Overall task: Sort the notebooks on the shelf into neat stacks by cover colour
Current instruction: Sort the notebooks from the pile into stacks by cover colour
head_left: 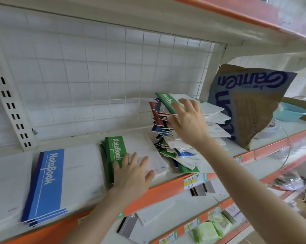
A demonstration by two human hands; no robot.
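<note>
Two sorted stacks lie flat on the shelf [166, 189]. The blue stack [48, 182] is at the left and the green stack [116, 152] sits just beside it, near the middle. To the right of the green one stands a single mixed pile [168, 138], tall and fanned out, with green, red and blue spines poking out at odd angles. That pile is the work left to do.

The person's left hand [131, 175] lies flat on the green stack with its fingers straight and spread, gripping nothing. I take it to be pinning the covers so the stack stays square while the next one arrives. The right hand [189, 120] is up at the top of the mixed pile, fingers wide apart, against the top green notebook [167, 103], which tilts toward the wire grid [95, 67] behind. It isn't holding anything yet. The picture is blurred there, so I cannot say whether the fingertips touch the cover. Going for a green one makes sense, since its stack is the nearest.

The mixed pile leans close to a torn cardboard box [250, 106], which may be propping it up. I count two tidy stacks, one loose pile, one box, and one pale blue basin [289, 111] beyond it. The notebooks in the pile overlap too much to count.
</note>
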